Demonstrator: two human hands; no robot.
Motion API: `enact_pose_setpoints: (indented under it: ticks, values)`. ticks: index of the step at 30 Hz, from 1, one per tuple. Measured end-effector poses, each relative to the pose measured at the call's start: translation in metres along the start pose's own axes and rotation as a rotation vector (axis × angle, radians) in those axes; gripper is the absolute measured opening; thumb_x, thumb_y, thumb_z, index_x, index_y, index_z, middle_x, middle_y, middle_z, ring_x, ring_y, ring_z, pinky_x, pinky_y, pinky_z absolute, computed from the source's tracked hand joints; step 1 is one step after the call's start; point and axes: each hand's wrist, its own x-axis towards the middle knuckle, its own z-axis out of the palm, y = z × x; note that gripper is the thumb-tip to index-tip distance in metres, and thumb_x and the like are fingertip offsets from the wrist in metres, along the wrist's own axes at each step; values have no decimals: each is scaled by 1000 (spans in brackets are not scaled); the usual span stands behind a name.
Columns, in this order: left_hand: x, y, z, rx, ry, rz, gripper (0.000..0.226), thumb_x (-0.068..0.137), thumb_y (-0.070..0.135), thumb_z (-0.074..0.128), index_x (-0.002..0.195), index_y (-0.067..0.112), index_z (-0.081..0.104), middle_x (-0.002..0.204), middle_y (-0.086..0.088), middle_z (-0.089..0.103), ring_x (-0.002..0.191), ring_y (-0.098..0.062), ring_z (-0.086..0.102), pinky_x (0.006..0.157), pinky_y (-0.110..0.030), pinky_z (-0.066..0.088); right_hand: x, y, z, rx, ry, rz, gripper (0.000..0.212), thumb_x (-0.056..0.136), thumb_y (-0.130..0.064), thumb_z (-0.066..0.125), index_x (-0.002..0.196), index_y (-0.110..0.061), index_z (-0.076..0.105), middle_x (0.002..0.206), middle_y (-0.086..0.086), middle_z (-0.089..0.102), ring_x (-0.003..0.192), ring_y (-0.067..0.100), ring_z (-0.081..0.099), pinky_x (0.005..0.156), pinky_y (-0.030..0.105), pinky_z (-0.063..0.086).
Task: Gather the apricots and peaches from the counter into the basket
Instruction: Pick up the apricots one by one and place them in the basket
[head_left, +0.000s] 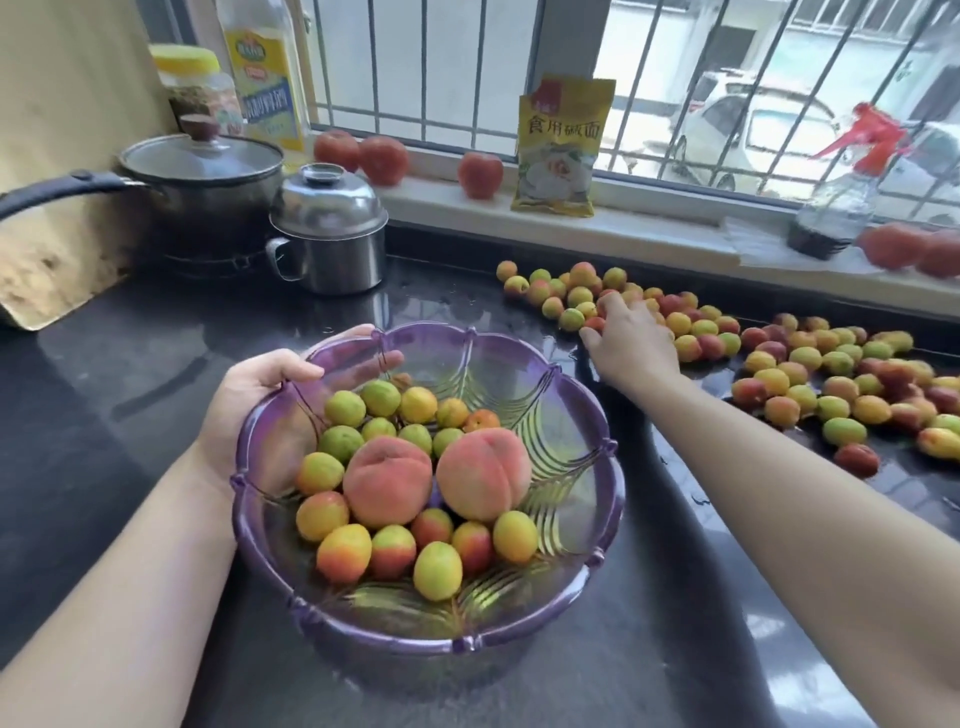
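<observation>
At the far left we see a dark steel pot with a glass lid (200, 179) and beside it a small shiny steel mug with a domed lid (328, 231), both at the back of the black glossy stone counter (130, 353), which lies bare in front of them. Our left hand (260, 410) holds the translucent purple plastic basket with a scalloped rim (597, 467) at its left edge: the thumb is curled over the rim and the fingers lie under the wall, seen through the plastic. Inside the basket lie two large fuzzy pink peaches (436, 480) with small smooth yellow, green and red apricots (395, 545) around them. Between the basket and the loose fruit there is a strip of wet counter. Our right arm is stretched forward and our right hand (631, 340) lies palm down with spread fingers on the near end of the heap of apricots on the counter (810, 374); whether it has hold of any fruit, we cannot tell. On the pale window sill (441, 195) stands a yellow plastic packet (561, 148).
</observation>
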Motion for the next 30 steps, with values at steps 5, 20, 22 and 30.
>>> enact_pose_setpoints:
  ticks: [5,20,22,30]
  values:
    - [1,0,1,26,45,4,63,104,24,19,158,13,50,155,-20,57,147,-46,48,120,-60,36,-8,-3,-1,88,86,28,18,96,-29,63,106,-18,53,100,6,63,84,24,55,70,34,36]
    - [0,0,1,17,77,5,62,104,24,23,158,15,51,155,-19,58,144,-44,52,112,-61,42,-148,-40,-141,506,-552,-368,23,90,-22,74,102,-40,71,92,-9,74,84,12,71,79,27,55]
    - [-1,0,1,19,82,5,62,104,24,23,157,15,52,155,-19,58,143,-44,53,109,-60,44,-152,-49,-135,259,-433,-495,21,88,-25,76,101,-41,69,93,-20,66,87,1,64,79,23,53]
    - [-2,2,1,17,125,17,61,103,23,24,157,11,52,154,-22,58,145,-46,50,112,-58,43,-151,-66,-115,-2,-468,-487,22,82,-37,77,93,-36,58,87,-15,63,86,6,56,77,31,51]
